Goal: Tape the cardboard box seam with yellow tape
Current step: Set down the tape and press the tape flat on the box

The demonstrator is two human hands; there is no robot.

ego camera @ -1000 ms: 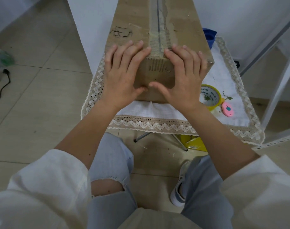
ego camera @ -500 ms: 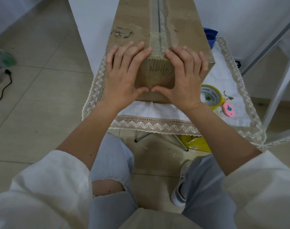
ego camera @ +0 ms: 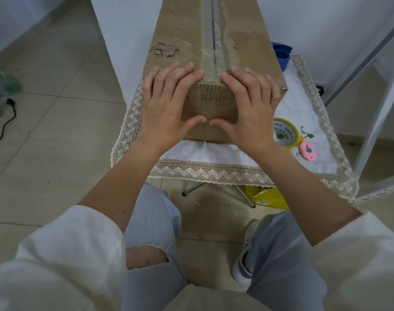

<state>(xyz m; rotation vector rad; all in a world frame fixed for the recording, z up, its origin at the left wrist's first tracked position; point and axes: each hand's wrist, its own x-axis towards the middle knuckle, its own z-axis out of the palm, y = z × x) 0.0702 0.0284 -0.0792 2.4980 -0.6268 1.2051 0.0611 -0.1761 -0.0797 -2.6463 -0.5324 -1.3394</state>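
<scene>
A tall cardboard box (ego camera: 187, 30) lies on a small cloth-covered table (ego camera: 214, 172), its top seam (ego camera: 213, 25) running away from me. A strip of translucent tape (ego camera: 214, 63) covers the near end of the seam and folds over the front edge. My left hand (ego camera: 166, 104) and my right hand (ego camera: 252, 108) press on either side of that strip. Their fingers lie flat on top, and the thumbs nearly meet on the front face. The yellow tape roll (ego camera: 283, 131) lies on the cloth just right of my right wrist.
A pink box cutter (ego camera: 307, 151) lies beside the roll. A blue object (ego camera: 281, 52) sits behind the box at the right. A white metal frame (ego camera: 375, 122) stands to the right. A yellow bag (ego camera: 267, 196) lies under the table and a black cable (ego camera: 5, 124) at far left.
Both thumbs have slid toward each other on the front face of the box and now almost touch. The fingers stay flat on top beside the tape.
</scene>
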